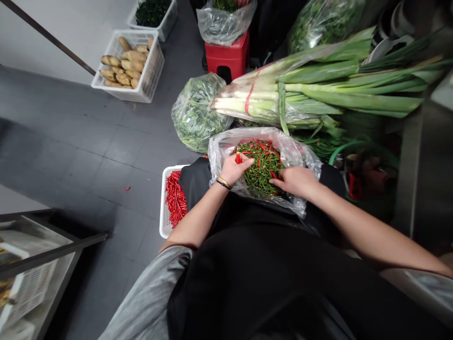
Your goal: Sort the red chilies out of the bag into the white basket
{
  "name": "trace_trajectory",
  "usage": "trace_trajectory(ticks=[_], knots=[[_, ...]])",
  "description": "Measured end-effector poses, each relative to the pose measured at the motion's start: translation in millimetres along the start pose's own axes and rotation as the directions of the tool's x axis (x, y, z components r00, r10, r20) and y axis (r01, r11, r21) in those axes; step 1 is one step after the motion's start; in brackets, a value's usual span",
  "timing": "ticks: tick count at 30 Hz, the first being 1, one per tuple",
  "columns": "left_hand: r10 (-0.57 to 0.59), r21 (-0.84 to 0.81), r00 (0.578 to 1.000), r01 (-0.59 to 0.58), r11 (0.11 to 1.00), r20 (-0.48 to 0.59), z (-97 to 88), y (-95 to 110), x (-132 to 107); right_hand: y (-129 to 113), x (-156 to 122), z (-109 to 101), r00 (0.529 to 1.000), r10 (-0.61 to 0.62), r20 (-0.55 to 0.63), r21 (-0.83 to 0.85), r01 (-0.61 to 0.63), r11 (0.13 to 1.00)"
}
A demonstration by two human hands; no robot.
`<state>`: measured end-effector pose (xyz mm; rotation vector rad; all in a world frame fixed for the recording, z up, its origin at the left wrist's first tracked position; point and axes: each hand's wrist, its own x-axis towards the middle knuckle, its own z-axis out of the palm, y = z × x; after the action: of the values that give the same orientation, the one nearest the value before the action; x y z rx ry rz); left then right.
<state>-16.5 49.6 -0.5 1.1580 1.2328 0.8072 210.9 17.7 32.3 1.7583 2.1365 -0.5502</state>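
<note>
Chillies [262, 172], mostly green with red ones mixed through, lie in a clear plastic bag [300, 151] that rests on the person's lap, its mouth spread wide, probably so both hands can get in from above at once. The left hand [231, 171] is at the bag's near left rim with thumb and fingertips pinched together on a red chilli [239, 159]. The right hand [295, 182] lies palm down on the pile at the right, fingers curled toward the middle; whether they have hold of anything cannot be told. A white basket [163, 208] holding red chillies [175, 198] sits on the floor just beside the left knee, likely kept there for being a short swing from the left hand. Room is tight ahead and to the right, where a bundle of leeks [318, 89] overhangs the bag's far edge and a bag of greens [194, 113] stands near. The grey floor [88, 151] to the left lies open as far as a basket of tubers [146, 80], well apart.
</note>
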Motion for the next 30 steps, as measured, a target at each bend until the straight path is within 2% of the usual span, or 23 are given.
trace_trajectory(ticks=[2, 4, 6, 8, 10, 12, 14, 15, 16, 17, 18, 19, 20, 22, 25, 27, 30], knots=[[0.162, 0.255, 0.979, -0.189, 0.948, 0.121, 9.3, 2, -6, -8, 0, 9, 0.997, -0.026, 0.075, -0.106, 0.034, 0.994], [0.240, 0.463, 0.919, -0.368, 0.806, 0.312, 20.5, 2, -11, -10, -1, 12, 0.992, -0.107, 0.059, -0.079, 0.112, 0.991], [0.222, 0.566, 0.854, -0.485, 0.667, 0.470, 29.1, 2, -15, -7, -5, 8, 0.975, -0.221, 0.016, 0.067, 0.220, 0.973], [0.199, 0.557, 0.795, -0.556, 0.617, 0.573, 32.3, 3, -17, -3, -14, 0, 0.936, -0.346, -0.064, 0.306, 0.349, 0.886], [0.238, 0.436, 0.740, -0.590, 0.680, 0.629, 29.7, 4, -17, -2, -22, -8, 0.890, -0.439, -0.126, 0.579, 0.425, 0.696], [0.283, 0.252, 0.714, -0.543, 0.801, 0.641, 22.7, 4, -17, -4, -23, -14, 0.863, -0.485, -0.143, 0.794, 0.393, 0.464], [0.254, 0.093, 0.751, -0.386, 0.918, 0.610, 13.9, 4, -16, -7, -7, -15, 0.866, -0.482, -0.134, 0.901, 0.309, 0.305], [0.208, 0.035, 0.777, -0.283, 0.959, 0.594, 9.6, 3, -15, -8, 7, -14, 0.885, -0.450, -0.123, 0.916, 0.276, 0.292], [0.153, -0.009, 0.803, -0.181, 0.983, 0.576, 5.8, 2, -14, -9, 26, -13, 0.913, -0.395, -0.105, 0.905, 0.252, 0.343], [0.103, -0.043, 0.825, -0.096, 0.994, 0.555, 2.5, 2, -13, -9, 47, -11, 0.946, -0.314, -0.080, 0.872, 0.219, 0.438], [0.067, -0.067, 0.842, -0.037, 0.997, 0.535, -0.1, 1, -12, -9, 69, -10, 0.979, -0.195, -0.064, 0.788, 0.170, 0.592], [0.047, -0.078, 0.853, -0.007, 0.997, 0.521, -2.1, 0, -11, -8, 90, -9, 0.994, -0.080, -0.074, 0.659, 0.109, 0.744], [0.043, -0.080, 0.860, -0.002, 0.997, 0.509, -3.4, 1, -10, -6, 109, -8, 0.997, -0.014, -0.079, 0.576, 0.058, 0.816], [0.064, -0.072, 0.874, -0.033, 0.997, 0.482, -5.0, 2, -9, -3, 137, -9, 0.998, 0.068, -0.016, 0.344, -0.058, 0.937], [0.049, -0.052, 0.883, -0.028, 0.998, 0.466, -7.7, 7, -11, 0, 146, -15, 0.990, 0.049, 0.133, 0.088, -0.061, 0.994], [-0.029, -0.069, 0.888, 0.069, 0.995, 0.460, -11.4, 10, -13, -1, 135, -21, 0.989, -0.027, 0.145, 0.077, 0.016, 0.997], [-0.118, -0.181, 0.892, 0.215, 0.960, 0.436, -19.1, 12, -14, -9, 105, -26, 0.985, -0.164, 0.054, 0.173, 0.152, 0.973]])
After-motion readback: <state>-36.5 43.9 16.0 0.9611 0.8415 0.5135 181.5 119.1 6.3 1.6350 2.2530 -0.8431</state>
